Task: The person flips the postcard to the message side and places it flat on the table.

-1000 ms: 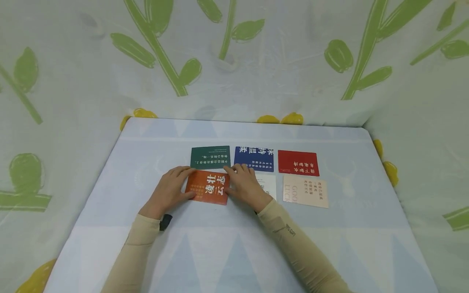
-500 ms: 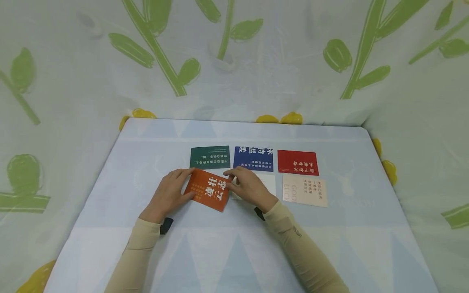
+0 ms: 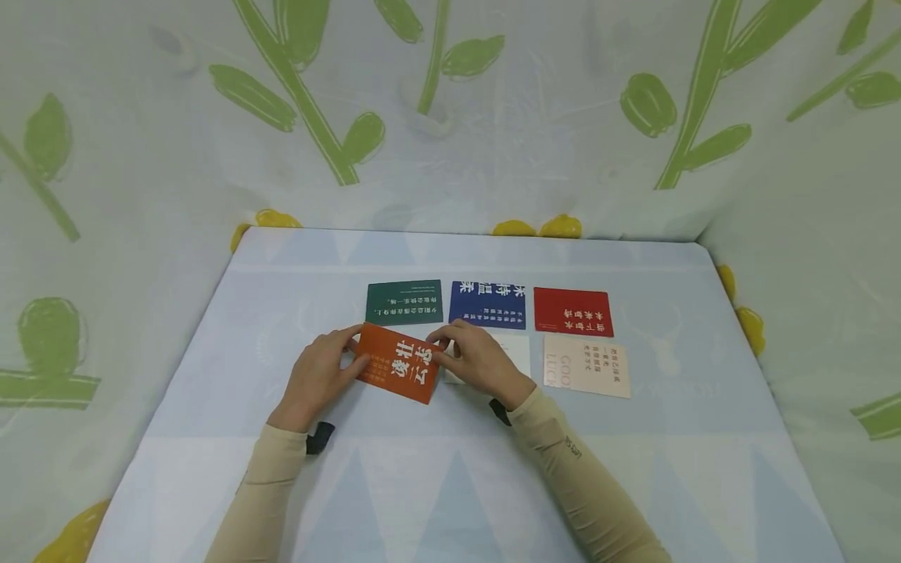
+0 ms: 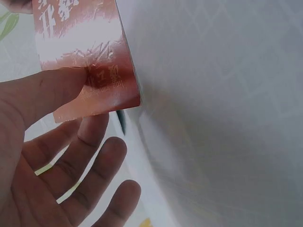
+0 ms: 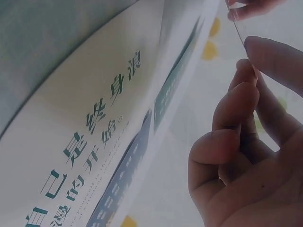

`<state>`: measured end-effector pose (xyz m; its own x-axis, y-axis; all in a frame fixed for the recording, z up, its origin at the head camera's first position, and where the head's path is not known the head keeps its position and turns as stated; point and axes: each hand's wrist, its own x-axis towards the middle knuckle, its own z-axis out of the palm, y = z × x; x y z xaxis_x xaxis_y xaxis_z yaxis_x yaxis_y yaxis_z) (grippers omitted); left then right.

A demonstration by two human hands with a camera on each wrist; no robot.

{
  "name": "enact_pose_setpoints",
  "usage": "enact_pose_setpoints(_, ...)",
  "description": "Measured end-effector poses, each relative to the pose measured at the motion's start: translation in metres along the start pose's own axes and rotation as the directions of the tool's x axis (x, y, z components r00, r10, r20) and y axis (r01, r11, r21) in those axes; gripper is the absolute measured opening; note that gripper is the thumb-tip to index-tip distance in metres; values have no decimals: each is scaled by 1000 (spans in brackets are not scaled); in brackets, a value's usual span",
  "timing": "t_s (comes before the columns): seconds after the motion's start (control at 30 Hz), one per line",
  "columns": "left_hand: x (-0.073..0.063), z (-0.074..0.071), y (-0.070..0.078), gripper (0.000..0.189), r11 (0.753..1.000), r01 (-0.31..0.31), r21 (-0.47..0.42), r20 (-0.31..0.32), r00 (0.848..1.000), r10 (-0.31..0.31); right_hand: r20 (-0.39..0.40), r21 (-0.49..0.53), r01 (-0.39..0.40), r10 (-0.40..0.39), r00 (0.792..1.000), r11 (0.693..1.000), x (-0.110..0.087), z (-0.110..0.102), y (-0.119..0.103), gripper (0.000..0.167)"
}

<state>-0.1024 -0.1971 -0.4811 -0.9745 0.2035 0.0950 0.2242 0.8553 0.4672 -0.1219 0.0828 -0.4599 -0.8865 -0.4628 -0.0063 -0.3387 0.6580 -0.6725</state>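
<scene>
Left hand (image 3: pixel 317 379): pinches one end of the orange card (image 3: pixel 399 363), thumb on top, perhaps to steady it.
Middle: orange card tilts above the bench (image 3: pixel 450 508), between both hands.
Right hand (image 3: pixel 483 363): pinches the opposite end, likely sharing control.

left arm (image 3: pixel 256 489) to 1 o'clock | left grip (image 3: pixel 315 381) pinches | right arm (image 3: pixel 584 473) to 11 o'clock | right grip (image 3: pixel 484 364) pinches, fingers bent

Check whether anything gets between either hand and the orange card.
Nothing visible does: the left hand and right hand both pinch the orange card directly, at opposite ends. The white card lies below the right hand, not in between.
</scene>
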Motion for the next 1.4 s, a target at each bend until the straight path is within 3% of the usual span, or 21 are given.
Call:
enact_pose_setpoints(0.37, -7, 1, -3, 46, 994, 85, -61, 6, 996, -85, 79, 111, -49, 40, 996, 993, -5, 1, 4, 20)
enact_pose_setpoints(0.53, -10, 0, -3, 42, 993, 93, -76, -7, 996, -94, 108, 100, -81, 70, 992, 992, -8, 3, 4, 18)
enact_pose_setpoints(0.87, -14, -1, -2, 35, 991, 83, -108, -38, 995, -87, 91, 170, -92, 77, 993, 981, -11, 8, 3, 15)
enact_pose_setpoints(1.23, -19, -4, -2, 27, 986, 29, -164, -117, 992, -48, 51, 313, -128, 117, 992, 941, -14, 5, 4, 21)
enact_pose_setpoints(1.4, -20, -4, 1, 26, 976, 70, -206, -126, 987, -97, 46, 334, -139, 131, 990, 932, -14, 4, 2, 22)
